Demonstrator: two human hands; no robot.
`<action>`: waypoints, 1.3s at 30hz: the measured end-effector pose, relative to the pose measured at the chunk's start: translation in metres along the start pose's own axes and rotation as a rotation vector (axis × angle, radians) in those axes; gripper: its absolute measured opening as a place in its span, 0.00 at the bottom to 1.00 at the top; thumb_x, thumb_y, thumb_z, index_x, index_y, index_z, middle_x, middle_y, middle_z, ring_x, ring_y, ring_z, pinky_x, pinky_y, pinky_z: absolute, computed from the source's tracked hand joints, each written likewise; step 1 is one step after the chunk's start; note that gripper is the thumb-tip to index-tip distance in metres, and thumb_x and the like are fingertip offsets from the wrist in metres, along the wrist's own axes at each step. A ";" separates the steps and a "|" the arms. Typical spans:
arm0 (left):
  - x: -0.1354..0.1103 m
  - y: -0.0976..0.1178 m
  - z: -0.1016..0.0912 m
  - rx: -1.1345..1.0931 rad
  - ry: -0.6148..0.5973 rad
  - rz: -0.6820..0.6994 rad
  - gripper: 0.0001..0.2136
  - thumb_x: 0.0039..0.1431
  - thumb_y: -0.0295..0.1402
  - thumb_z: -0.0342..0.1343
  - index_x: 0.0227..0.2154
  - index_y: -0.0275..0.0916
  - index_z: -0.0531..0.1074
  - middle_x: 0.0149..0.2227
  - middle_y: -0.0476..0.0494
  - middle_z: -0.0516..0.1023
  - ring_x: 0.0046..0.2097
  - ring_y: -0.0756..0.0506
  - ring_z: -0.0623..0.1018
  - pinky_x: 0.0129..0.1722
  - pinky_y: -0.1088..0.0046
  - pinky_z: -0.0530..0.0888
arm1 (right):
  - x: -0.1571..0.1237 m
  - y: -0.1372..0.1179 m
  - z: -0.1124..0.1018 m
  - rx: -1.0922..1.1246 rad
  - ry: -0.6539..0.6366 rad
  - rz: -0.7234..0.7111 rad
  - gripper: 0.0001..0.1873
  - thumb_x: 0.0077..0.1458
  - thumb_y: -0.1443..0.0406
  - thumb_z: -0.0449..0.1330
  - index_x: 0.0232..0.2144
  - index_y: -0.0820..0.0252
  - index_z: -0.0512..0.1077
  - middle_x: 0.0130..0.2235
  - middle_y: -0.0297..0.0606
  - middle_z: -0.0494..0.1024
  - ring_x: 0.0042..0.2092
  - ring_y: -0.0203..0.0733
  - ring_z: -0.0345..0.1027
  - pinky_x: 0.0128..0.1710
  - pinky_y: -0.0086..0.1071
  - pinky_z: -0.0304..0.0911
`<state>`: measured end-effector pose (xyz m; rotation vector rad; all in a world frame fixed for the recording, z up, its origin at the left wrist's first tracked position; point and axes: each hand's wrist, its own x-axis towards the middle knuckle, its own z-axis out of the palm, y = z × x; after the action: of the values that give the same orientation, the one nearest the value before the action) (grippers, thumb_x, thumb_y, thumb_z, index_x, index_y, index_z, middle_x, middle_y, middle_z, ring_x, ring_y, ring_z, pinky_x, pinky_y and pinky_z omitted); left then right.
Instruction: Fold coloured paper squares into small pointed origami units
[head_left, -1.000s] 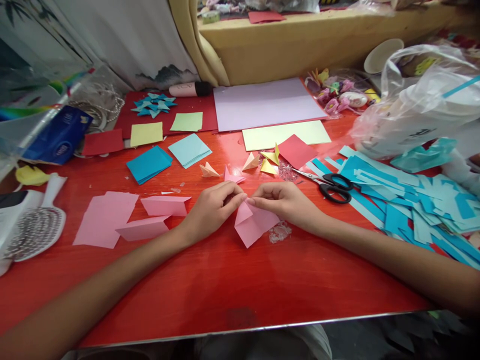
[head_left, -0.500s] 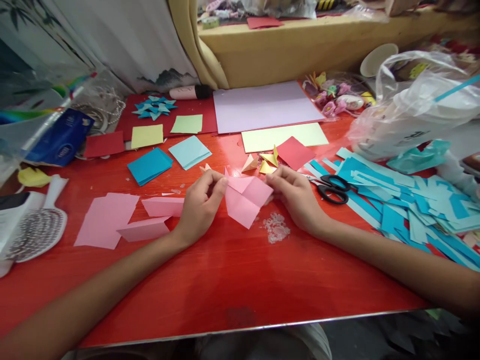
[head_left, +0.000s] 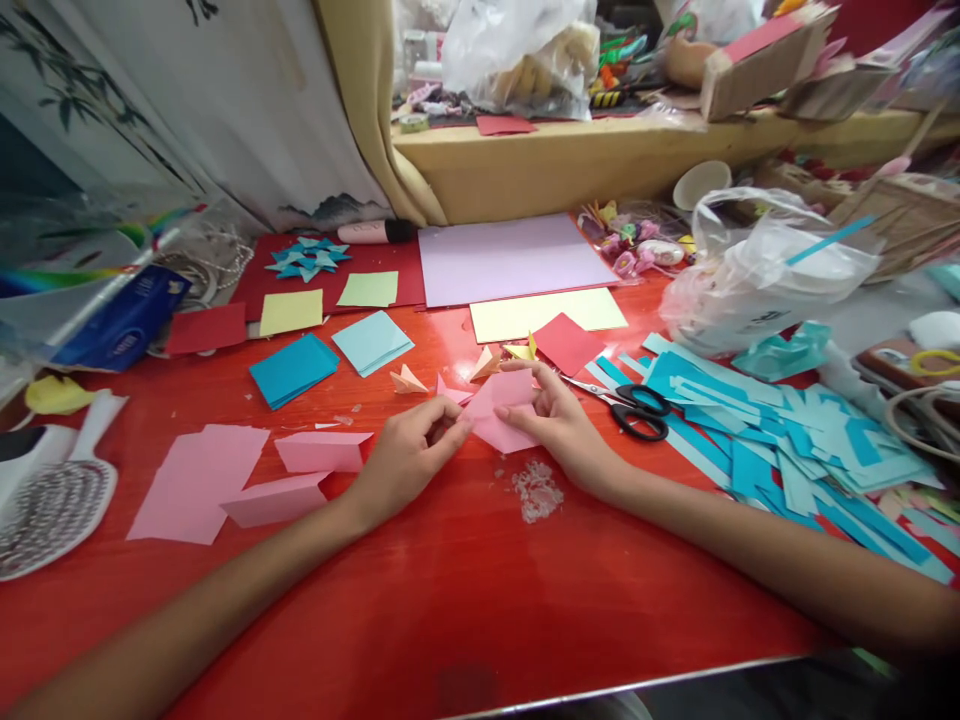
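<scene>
A folded pink paper (head_left: 496,410) lies between both hands near the middle of the red table (head_left: 420,580). My left hand (head_left: 405,455) pinches its left corner with closed fingers. My right hand (head_left: 559,425) grips its right side, thumb on top. Small folded paper pieces (head_left: 409,380) in peach, pink and yellow lie just beyond the hands. Black-handled scissors (head_left: 634,410) rest right beside my right hand.
Pink sheets (head_left: 199,480) lie at the left, blue squares (head_left: 294,368) and yellow squares (head_left: 291,312) farther back. A heap of blue paper strips (head_left: 780,440) fills the right. A clear plastic bag (head_left: 757,265), a lilac sheet (head_left: 510,258) and a hairbrush (head_left: 52,500) stand around.
The pink paper was turned and refolded between the hands; both hands now sit closer together on it. The camera has tilted up, showing more of the shelf behind.
</scene>
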<state>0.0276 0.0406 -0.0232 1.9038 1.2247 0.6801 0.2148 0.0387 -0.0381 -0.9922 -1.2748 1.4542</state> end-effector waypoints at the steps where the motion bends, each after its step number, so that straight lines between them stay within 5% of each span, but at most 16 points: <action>1: 0.000 0.001 0.000 0.024 -0.027 0.005 0.11 0.59 0.39 0.48 0.25 0.38 0.62 0.23 0.54 0.63 0.26 0.53 0.63 0.27 0.77 0.61 | 0.001 0.001 0.000 0.048 0.006 0.022 0.22 0.51 0.63 0.59 0.48 0.55 0.58 0.39 0.36 0.73 0.33 0.34 0.69 0.31 0.29 0.65; 5: 0.000 0.001 0.000 0.018 -0.070 -0.012 0.10 0.57 0.39 0.50 0.27 0.39 0.63 0.24 0.54 0.62 0.26 0.53 0.62 0.26 0.77 0.60 | 0.001 0.002 0.001 0.053 0.037 0.035 0.19 0.51 0.63 0.59 0.44 0.57 0.61 0.39 0.38 0.74 0.37 0.36 0.70 0.34 0.29 0.66; 10: -0.001 -0.004 0.003 -0.265 0.042 -0.027 0.10 0.57 0.40 0.51 0.39 0.42 0.61 0.31 0.51 0.66 0.27 0.54 0.65 0.25 0.78 0.63 | -0.001 0.002 0.003 -0.010 0.024 0.006 0.15 0.51 0.64 0.59 0.41 0.59 0.63 0.44 0.40 0.73 0.46 0.39 0.68 0.40 0.31 0.65; 23: -0.001 -0.002 0.002 -0.002 -0.010 0.078 0.05 0.57 0.36 0.52 0.30 0.40 0.66 0.29 0.53 0.69 0.28 0.54 0.66 0.30 0.77 0.64 | -0.003 0.001 0.000 -0.149 -0.045 -0.009 0.10 0.54 0.62 0.56 0.39 0.59 0.65 0.39 0.38 0.72 0.40 0.37 0.66 0.39 0.31 0.62; 30: 0.000 -0.005 0.004 -0.080 -0.004 0.045 0.04 0.56 0.33 0.53 0.29 0.40 0.64 0.28 0.52 0.68 0.28 0.53 0.67 0.28 0.77 0.64 | -0.006 0.000 0.000 -0.301 -0.070 -0.014 0.10 0.57 0.58 0.53 0.30 0.59 0.63 0.29 0.32 0.65 0.30 0.34 0.59 0.30 0.28 0.56; 39: 0.003 -0.005 0.002 -0.276 -0.030 -0.029 0.06 0.56 0.34 0.53 0.29 0.39 0.63 0.29 0.52 0.67 0.27 0.54 0.68 0.27 0.77 0.67 | -0.005 0.000 0.001 -0.225 0.060 -0.028 0.07 0.56 0.62 0.54 0.36 0.59 0.67 0.28 0.32 0.65 0.30 0.34 0.59 0.31 0.29 0.56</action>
<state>0.0278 0.0439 -0.0289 1.6598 1.0772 0.7602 0.2152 0.0339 -0.0379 -1.1520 -1.4253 1.2691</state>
